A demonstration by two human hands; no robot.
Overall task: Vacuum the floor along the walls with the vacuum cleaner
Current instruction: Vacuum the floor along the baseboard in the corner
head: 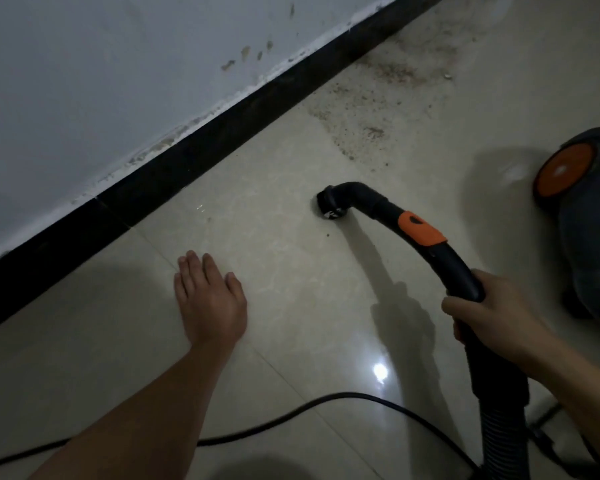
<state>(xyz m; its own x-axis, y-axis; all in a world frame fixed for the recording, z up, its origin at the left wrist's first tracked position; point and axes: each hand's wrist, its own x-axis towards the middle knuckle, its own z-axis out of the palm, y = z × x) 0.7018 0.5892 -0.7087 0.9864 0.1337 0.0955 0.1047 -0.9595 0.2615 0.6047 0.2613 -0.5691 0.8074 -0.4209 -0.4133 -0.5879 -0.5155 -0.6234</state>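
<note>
my right hand point(492, 306) wraps the curved black vacuum handle point(426, 237), its nozzle point(328, 204) down at the tile point(291, 278). my left hand point(212, 299) is spread flat and empty, low over the floor. the gritty dirt patch point(371, 109) lies beyond the nozzle, farther along the black baseboard point(174, 174), on my right hand's side.

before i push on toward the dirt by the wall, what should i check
1. Right hand grips the hose handle: ok.
2. Nozzle down at the floor: ok, as far as it shows.
3. Nozzle on the dirt patch: not ok; the dirt lies ahead, along the baseboard.
4. Left hand out of the nozzle's path: ok; it is open, off to the side.
5. Power cord out of the path: ok; it lies behind both hands.
6. Vacuum cleaner running: cannot tell.
</note>
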